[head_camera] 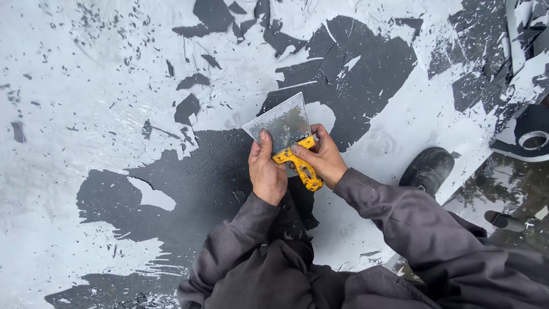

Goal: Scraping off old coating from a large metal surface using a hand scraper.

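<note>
Nearest the camera, at 6 o'clock, I see my own dark grey sleeves [269, 263] and bent knees, with a black boot [428, 167] planted at about 3 o'clock on the floor [86, 114].

Just past the sleeves, at the centre of the view, both hands meet on the scraper [289, 140]. My left hand [266, 171] has its fingers curled around the lower left edge of the blade, thumb pressed flat on the metal face. My right hand [323, 157] is clenched on the yellow handle [301, 166], forefinger laid across where the handle joins the blade. So both sets of fingers are grasping the one tool; neither is released.

The blade [281, 121] is a broad, thin sheet of metal, dull and smeared, fanning out toward 12 o'clock. I judge it light and stiff with some spring at the thin edge, and that edge looks sharp enough to avoid. The handle is the safe place to take it; the moulded yellow grip should not slip.

Beyond the blade, the floor is a dark surface under a pale grey coat that has flaked off in large patches [349, 68], with chips scattered toward 12 and 2 o'clock.
</note>
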